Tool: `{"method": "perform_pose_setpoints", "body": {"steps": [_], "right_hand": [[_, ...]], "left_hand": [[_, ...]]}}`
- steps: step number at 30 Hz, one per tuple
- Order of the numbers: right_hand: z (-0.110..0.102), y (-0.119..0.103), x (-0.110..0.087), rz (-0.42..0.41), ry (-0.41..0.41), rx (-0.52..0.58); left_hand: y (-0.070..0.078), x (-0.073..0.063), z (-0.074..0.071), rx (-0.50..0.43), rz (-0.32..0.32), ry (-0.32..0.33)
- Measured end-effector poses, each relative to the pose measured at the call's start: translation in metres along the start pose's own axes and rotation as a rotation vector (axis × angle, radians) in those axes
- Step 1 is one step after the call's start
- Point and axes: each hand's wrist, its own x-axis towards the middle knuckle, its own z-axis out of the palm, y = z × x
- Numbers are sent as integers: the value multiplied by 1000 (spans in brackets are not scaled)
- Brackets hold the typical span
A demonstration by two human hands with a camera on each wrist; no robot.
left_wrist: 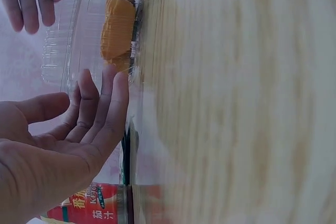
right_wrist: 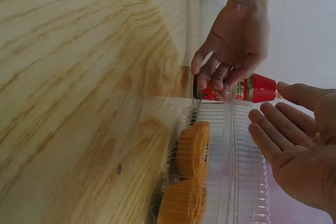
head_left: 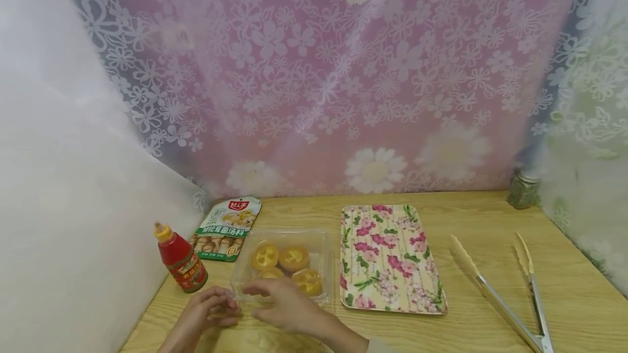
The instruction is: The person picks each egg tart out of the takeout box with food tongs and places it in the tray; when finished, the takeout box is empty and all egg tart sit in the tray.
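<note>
The left hand's grip is loosely wide beside the box's near-left corner, contact unclear; the right hand's is wide, above its front. The box, holding tarts, sits between bottle and tray on the tabletop. A one-sided tug could skid it, jumbling the tarts; a stray left wrist could topple the bottle.
</note>
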Motion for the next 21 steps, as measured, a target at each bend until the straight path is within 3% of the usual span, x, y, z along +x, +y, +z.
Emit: {"method": "perform_pose_setpoints", "body": {"steps": [11, 21], "right_hand": [[9, 4, 9, 76, -39, -68], [14, 7, 14, -32, -6, -383]], "left_hand": [[5, 6, 3, -8, -14, -44], [7, 14, 6, 13, -12, -53]]}}
